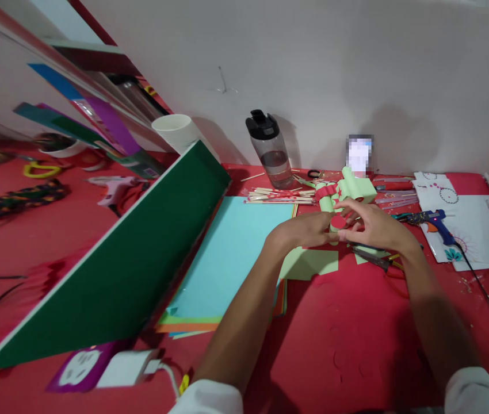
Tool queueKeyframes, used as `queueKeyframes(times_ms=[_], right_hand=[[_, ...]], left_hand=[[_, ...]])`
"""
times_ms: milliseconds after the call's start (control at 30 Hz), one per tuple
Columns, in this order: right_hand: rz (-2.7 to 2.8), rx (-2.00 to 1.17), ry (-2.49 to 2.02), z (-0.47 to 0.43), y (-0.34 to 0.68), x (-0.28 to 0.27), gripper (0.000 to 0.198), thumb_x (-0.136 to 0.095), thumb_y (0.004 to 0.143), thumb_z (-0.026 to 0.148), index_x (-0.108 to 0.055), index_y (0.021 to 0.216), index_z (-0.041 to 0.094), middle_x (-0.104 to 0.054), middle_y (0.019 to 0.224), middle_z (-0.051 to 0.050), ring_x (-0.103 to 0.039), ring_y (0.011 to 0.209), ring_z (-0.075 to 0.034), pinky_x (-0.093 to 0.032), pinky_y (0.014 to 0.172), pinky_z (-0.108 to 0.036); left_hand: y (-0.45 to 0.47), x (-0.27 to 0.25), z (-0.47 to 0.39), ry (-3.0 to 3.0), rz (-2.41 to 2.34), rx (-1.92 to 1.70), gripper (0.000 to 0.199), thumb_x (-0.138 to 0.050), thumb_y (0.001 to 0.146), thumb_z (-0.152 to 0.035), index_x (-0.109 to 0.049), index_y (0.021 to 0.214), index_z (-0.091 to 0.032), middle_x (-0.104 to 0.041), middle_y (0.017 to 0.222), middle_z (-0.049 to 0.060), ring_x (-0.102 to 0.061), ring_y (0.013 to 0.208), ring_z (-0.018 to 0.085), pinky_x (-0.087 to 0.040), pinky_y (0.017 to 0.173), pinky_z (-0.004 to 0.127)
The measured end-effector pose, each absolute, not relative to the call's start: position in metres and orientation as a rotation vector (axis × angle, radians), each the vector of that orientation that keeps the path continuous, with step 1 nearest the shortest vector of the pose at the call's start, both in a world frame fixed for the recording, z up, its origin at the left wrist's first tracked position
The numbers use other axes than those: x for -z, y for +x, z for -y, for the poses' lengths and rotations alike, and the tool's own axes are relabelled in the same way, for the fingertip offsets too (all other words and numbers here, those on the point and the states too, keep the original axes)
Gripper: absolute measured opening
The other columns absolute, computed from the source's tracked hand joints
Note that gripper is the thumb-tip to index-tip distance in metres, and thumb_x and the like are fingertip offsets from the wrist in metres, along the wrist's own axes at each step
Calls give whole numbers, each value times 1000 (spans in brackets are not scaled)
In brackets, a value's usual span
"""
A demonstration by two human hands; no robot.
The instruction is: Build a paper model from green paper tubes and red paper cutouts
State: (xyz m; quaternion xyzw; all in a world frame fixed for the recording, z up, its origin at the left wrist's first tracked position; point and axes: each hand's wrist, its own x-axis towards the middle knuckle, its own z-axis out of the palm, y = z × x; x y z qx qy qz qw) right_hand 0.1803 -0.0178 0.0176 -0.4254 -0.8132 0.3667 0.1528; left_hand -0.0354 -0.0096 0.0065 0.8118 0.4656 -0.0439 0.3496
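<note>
My left hand (302, 231) and my right hand (374, 225) meet over the red tabletop. Between their fingertips is a small light green paper roll with a red round end (338, 223); both hands grip it. Just beyond the fingers lie more light green paper rolls (350, 187), some with a red band. A light green paper sheet (313, 263) rests under my left hand. Below my right hand is a pair of scissors (376, 259), partly hidden by the wrist. To the right, a blue glue gun (436, 221) lies on a white patterned sheet (477, 230).
A stack of coloured paper (236, 247) lies left of my hands, beside a leaning green board (141, 259). Behind stand a water bottle (270, 152), a white cup (178, 129) and a phone (359, 154). Thin wooden sticks (281, 196) are scattered near the bottle.
</note>
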Motion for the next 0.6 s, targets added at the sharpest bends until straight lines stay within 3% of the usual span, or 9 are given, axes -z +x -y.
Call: queueKeyframes(times_ms=[100, 267, 600], right_hand=[[2370, -1030, -1241, 17, 181, -16, 58, -78, 88, 36, -58, 142, 30, -75, 107, -6, -72, 79, -19, -57, 73, -33], [2380, -1028, -1236, 14, 181, -11, 59, -79, 87, 33, -57, 142, 27, -76, 112, -7, -74, 88, -20, -55, 77, -32], [2524, -1018, -1333, 12, 179, -5, 50, -78, 88, 33, -60, 133, 25, -78, 104, -6, -74, 94, -25, -49, 71, -31]], left_hand=[[-36, -10, 10, 2086, -1204, 140, 35, -59, 93, -54, -59, 93, -19, -62, 72, 3, -52, 58, 18, -32, 53, 31], [-40, -13, 10, 1996, -1182, 123, 49, -66, 89, -57, -56, 117, -19, -68, 83, 4, -55, 57, 17, -35, 52, 30], [-49, -18, 10, 1997, -1177, 147, 26, -66, 88, -42, -65, 100, -19, -75, 92, 8, -61, 61, 17, -40, 56, 29]])
